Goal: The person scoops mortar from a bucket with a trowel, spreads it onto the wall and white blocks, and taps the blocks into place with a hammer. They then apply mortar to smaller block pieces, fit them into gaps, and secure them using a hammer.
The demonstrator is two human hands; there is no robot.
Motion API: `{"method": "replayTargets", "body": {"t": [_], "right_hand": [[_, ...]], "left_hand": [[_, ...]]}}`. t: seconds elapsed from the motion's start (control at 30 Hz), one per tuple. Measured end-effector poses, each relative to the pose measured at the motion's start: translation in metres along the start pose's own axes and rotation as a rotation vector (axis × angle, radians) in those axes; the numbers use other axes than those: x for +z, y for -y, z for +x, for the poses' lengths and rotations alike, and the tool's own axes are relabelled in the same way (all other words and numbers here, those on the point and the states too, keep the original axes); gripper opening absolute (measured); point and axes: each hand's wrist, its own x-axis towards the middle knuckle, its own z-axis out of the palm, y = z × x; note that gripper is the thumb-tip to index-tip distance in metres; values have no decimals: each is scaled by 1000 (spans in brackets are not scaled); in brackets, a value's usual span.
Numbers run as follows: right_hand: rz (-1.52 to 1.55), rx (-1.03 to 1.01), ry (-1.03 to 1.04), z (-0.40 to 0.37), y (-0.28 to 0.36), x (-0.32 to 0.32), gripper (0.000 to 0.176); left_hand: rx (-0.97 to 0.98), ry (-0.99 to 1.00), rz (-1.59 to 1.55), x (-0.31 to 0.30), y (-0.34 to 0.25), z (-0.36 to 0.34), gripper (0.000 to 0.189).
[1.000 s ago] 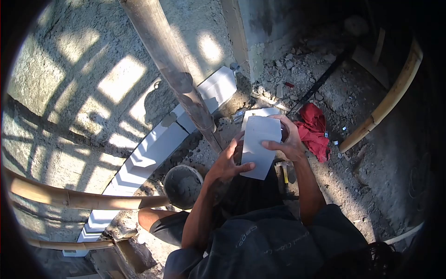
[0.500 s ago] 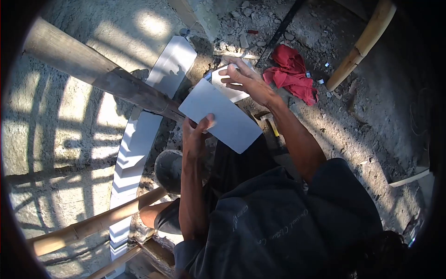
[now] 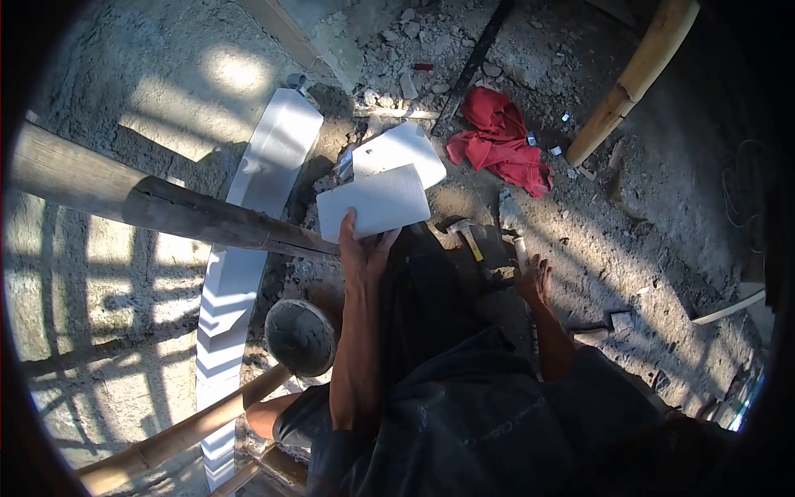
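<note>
My left hand (image 3: pixel 362 253) grips a white rectangular tile (image 3: pixel 377 201) by its lower edge, with the thumb on its face. Behind it, a second white tile (image 3: pixel 406 151) lies on the ground, partly covered by the held one. My right hand (image 3: pixel 534 282) is low on the right, at the pale handle of a trowel (image 3: pixel 520 251). Its fingers look apart beside the handle's end; a firm grip does not show. A hammer (image 3: pixel 468 238) with a yellow band on its handle lies just left of the trowel.
A bowl of grey mortar (image 3: pixel 301 338) stands left of my left forearm. A wooden pole (image 3: pixel 166 199) and a bamboo pole (image 3: pixel 182 422) cross the left side. White tiles (image 3: pixel 228 323) line the wall's base. A red cloth (image 3: pixel 501 141) and another bamboo pole (image 3: pixel 633 87) are at upper right.
My right hand has moved from above the tiles down to the trowel handle. The tile in my left hand has turned and shifted up-left, uncovering more of the tile behind and the hammer.
</note>
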Motion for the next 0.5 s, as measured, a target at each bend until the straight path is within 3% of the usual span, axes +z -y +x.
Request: {"method": "replayTargets", "body": {"t": [0.07,0.3,0.5], "right_hand": [[174,132,271,-2,10,-22,56],[343,87,231,27,39,-39,48],[551,131,202,20,20,-40,41]], "left_hand": [[-5,-173,-109,-6,15,33,58],[-105,-262,-115,-29,43,115,64],[-119,-208,-124,-29,61,122,59]]}}
